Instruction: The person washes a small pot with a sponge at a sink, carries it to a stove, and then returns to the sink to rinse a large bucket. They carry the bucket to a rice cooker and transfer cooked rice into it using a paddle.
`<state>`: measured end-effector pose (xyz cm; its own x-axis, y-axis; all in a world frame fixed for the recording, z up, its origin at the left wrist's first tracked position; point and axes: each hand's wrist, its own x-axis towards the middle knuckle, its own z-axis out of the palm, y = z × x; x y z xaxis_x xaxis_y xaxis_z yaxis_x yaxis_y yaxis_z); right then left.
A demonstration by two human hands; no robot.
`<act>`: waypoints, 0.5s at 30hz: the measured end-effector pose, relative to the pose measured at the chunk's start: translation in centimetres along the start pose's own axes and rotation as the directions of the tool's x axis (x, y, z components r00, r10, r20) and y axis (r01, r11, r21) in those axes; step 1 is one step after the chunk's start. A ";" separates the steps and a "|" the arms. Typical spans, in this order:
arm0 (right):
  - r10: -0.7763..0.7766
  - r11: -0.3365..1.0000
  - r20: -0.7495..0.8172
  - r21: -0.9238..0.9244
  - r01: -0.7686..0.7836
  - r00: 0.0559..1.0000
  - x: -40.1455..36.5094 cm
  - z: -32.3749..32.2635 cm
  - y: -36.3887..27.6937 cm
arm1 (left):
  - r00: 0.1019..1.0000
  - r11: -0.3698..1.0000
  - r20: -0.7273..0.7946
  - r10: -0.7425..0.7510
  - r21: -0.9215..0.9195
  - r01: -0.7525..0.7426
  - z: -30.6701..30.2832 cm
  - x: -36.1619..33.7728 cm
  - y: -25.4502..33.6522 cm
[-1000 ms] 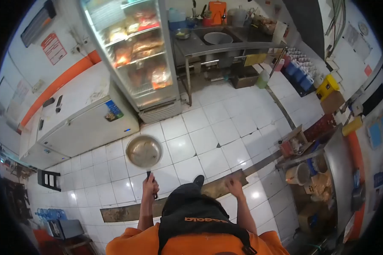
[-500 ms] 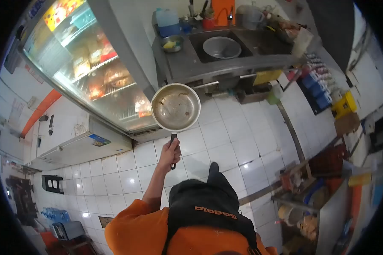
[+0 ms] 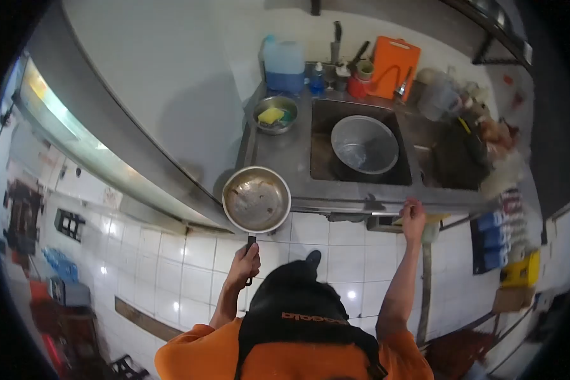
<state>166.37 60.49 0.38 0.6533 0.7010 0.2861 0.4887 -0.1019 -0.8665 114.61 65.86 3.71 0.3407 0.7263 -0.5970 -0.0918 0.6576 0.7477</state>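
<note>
Fingers [image 3: 254, 249] of our left hand [image 3: 243, 266] are clamping the black handle [image 3: 251, 240], best hold for this likely front-heavy, round silver metal pan [image 3: 257, 199], our right hand [image 3: 413, 220] hanging empty, loosely curled.

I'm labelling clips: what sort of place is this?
Probably a working kitchen: a double-basin grey metal sink, a rectangular orange chopping board, and a round metal pan in the left hand.
</note>
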 end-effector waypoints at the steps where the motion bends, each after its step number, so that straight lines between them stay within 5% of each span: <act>1: -0.036 0.994 0.039 -0.103 0.040 0.999 1.6 0.9 0.2 | 1.000 0.999 -0.029 0.008 -0.036 -0.009 1.0 1.2 -0.2; 2: -0.080 0.953 0.088 -0.285 0.102 0.993 3.2 2.4 -1.0 | 0.998 0.998 -0.058 0.028 -0.062 -0.031 2.0 2.6 0.0; 4: -0.040 0.996 0.222 -0.065 0.055 0.974 7.2 7.0 -3.7 | 0.990 0.990 -0.129 0.051 -0.123 -0.067 4.6 4.2 -0.3; 8: -0.459 0.887 0.430 0.174 0.428 0.778 17.2 21.9 -10.7 | 0.974 0.982 -0.222 0.037 -0.173 -0.077 9.2 6.0 2.3; 12: -0.566 0.810 0.597 0.277 0.517 0.568 25.6 41.0 -11.7 | 0.922 0.979 -0.383 0.061 -0.158 -0.130 15.1 7.9 4.4; 14: -0.524 0.559 0.808 0.088 0.825 0.269 27.7 49.4 -12.8 | 0.883 0.981 -0.469 0.022 -0.161 -0.110 18.5 9.8 4.9; 15: -0.431 0.334 0.902 0.187 0.924 -0.027 29.5 52.8 -12.2 | 0.875 0.993 -0.482 0.045 -0.077 -0.093 20.6 10.1 7.1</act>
<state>149.10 119.66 -2.21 -0.7496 0.6619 -0.0033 0.6587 0.7455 -0.1016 136.70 73.74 8.93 -0.1566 0.7613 -0.6292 -0.1944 0.6008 0.7754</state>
